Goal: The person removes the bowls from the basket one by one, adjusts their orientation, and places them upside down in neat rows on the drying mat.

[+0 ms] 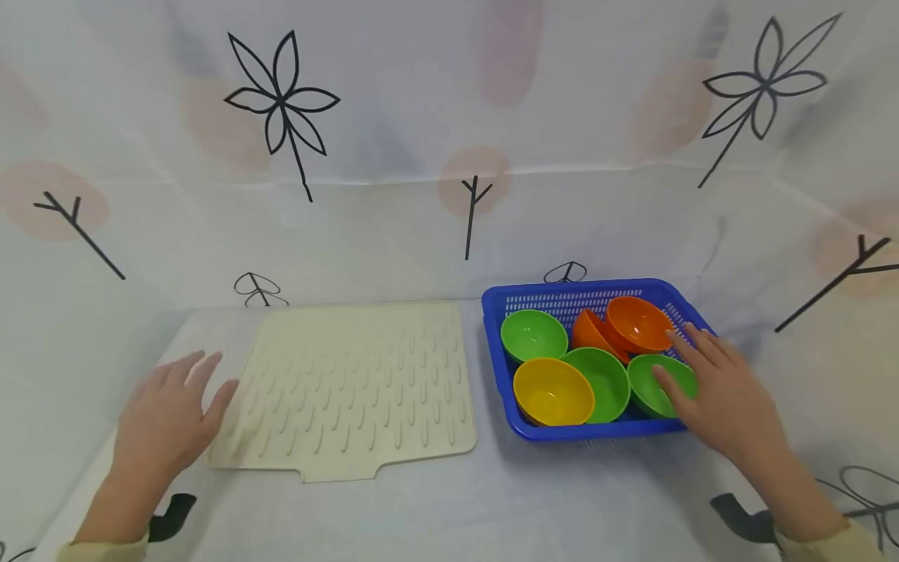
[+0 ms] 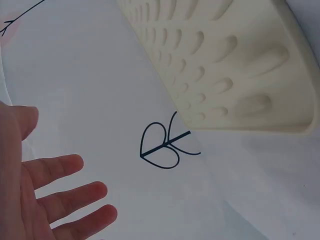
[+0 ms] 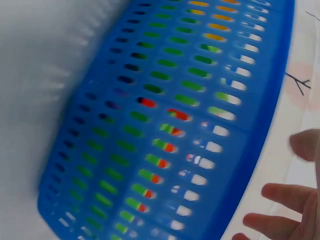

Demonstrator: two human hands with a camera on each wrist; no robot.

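My left hand (image 1: 167, 417) hovers with loosely spread fingers at the left edge of a cream pegged board (image 1: 351, 390), holding nothing. In the left wrist view its fingers (image 2: 75, 195) are apart from the board. Over the right side of a blue perforated basket (image 1: 506, 406) is my right hand (image 1: 733, 398), fingers spread, partly covering a green bowl (image 1: 653, 382). Whether it touches a bowl I cannot tell. The basket also holds a yellow bowl (image 1: 553, 393), two more green bowls (image 1: 534, 334) and two orange bowls (image 1: 637, 324), one of them tilted on its side.
Board and basket sit side by side on a white cloth (image 1: 463, 507), a narrow gap between them. Behind them the patterned cloth rises as a backdrop (image 1: 393, 234). Dark straps (image 1: 172, 517) show at both wrists.
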